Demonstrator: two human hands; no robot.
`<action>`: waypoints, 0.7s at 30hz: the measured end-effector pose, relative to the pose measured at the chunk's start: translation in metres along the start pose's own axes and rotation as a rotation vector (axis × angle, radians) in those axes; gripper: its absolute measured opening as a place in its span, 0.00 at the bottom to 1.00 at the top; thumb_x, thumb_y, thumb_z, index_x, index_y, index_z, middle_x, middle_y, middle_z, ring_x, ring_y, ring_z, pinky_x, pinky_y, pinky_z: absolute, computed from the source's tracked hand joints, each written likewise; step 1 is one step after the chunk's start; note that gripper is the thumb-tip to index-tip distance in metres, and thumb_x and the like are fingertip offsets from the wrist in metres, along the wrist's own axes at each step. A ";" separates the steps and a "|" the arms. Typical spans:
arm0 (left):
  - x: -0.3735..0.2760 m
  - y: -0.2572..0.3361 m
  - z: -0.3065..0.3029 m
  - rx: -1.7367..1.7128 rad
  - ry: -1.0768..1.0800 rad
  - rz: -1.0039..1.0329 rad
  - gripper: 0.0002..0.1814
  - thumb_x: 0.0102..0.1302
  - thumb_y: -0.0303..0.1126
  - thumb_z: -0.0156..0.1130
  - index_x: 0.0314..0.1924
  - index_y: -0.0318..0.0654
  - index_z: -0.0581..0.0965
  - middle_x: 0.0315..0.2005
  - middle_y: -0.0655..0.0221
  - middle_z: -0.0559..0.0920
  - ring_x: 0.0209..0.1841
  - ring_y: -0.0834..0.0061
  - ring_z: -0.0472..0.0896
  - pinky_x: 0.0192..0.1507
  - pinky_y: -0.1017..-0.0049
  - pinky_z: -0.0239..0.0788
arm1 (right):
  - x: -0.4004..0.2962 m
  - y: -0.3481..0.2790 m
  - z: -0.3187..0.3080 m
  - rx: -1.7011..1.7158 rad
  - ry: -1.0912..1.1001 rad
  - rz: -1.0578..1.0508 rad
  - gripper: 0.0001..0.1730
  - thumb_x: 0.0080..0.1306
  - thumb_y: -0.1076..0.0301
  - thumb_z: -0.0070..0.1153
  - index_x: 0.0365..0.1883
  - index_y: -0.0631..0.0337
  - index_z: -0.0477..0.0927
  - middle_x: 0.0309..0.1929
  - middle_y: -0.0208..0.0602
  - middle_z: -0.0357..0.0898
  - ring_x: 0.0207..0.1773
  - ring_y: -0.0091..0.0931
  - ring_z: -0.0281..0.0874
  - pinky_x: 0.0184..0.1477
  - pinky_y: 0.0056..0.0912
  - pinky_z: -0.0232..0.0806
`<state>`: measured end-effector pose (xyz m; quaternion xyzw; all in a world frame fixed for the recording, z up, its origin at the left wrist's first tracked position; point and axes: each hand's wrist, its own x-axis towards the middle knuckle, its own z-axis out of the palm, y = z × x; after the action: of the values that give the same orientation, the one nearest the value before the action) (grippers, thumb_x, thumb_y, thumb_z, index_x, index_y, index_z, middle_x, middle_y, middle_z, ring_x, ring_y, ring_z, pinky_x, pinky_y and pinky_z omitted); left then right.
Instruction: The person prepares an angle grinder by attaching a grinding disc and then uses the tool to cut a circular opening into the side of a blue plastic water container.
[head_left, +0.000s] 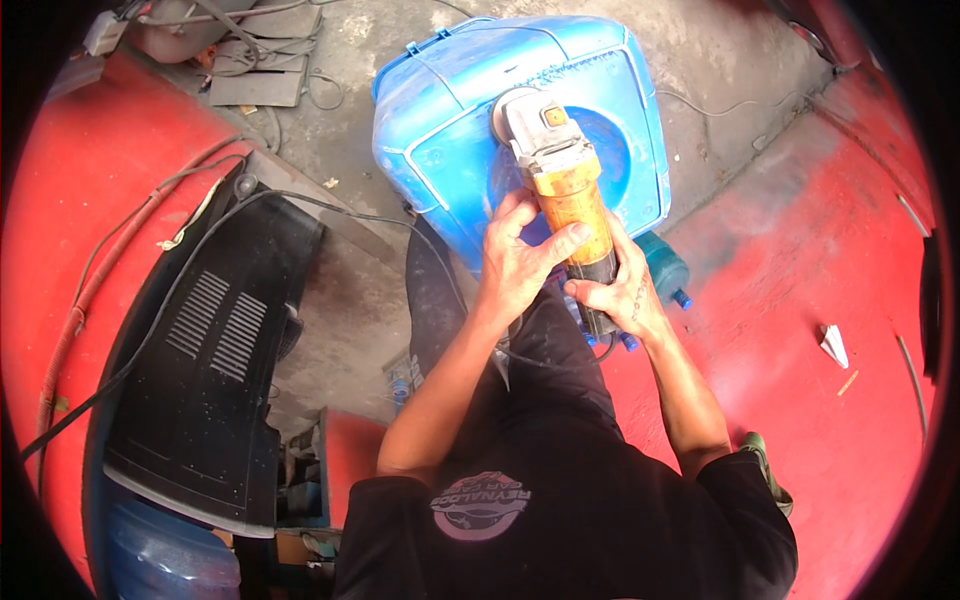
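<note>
A yellow and black angle grinder (572, 202) is held in both hands over a blue plastic bin (450, 161), whose underside faces me. My left hand (517, 259) wraps the yellow body, thumb across its top. Behind it, my right hand (626, 289) grips the dark rear end, near the power cord. The grinder's round disc (507, 116) overlaps the bin's base near a raised edge; whether it touches or spins I cannot tell. Rough, dark jagged marks (559, 73) run along that edge. The bin is in front of my legs, and the grinder hides part of its round recess.
The grinder's black cord (330, 204) loops left across a black vented panel (217, 322). Red surfaces (780, 285) flank the concrete floor (360, 45). A teal water bottle (661, 266) lies beyond my right hand; a blue water jug (172, 555) stands lower left. Cables and flat boards (259, 86) lie upper left.
</note>
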<state>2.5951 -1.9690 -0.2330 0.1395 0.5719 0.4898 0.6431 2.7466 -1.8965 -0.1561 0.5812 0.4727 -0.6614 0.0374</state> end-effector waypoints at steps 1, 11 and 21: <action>0.000 -0.001 0.000 0.000 -0.001 0.001 0.30 0.64 0.42 0.80 0.59 0.29 0.83 0.60 0.59 0.81 0.64 0.63 0.79 0.65 0.65 0.70 | 0.000 0.000 0.000 -0.002 0.000 0.000 0.60 0.51 0.66 0.75 0.82 0.63 0.60 0.74 0.45 0.72 0.77 0.34 0.67 0.77 0.42 0.59; 0.000 -0.002 -0.001 0.014 0.020 0.048 0.23 0.67 0.39 0.77 0.57 0.32 0.85 0.56 0.62 0.83 0.60 0.69 0.81 0.62 0.67 0.72 | 0.002 -0.006 0.001 -0.039 0.003 0.006 0.60 0.50 0.65 0.76 0.82 0.63 0.60 0.73 0.47 0.73 0.77 0.36 0.67 0.77 0.43 0.59; 0.001 0.002 -0.001 0.036 0.015 0.031 0.23 0.67 0.39 0.76 0.57 0.33 0.85 0.56 0.62 0.83 0.60 0.68 0.81 0.62 0.66 0.72 | 0.002 -0.007 0.002 -0.023 0.008 0.034 0.61 0.50 0.65 0.75 0.82 0.63 0.59 0.75 0.47 0.71 0.79 0.36 0.65 0.79 0.43 0.57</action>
<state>2.5927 -1.9675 -0.2328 0.1562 0.5829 0.4905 0.6286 2.7408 -1.8932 -0.1538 0.5912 0.4708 -0.6527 0.0534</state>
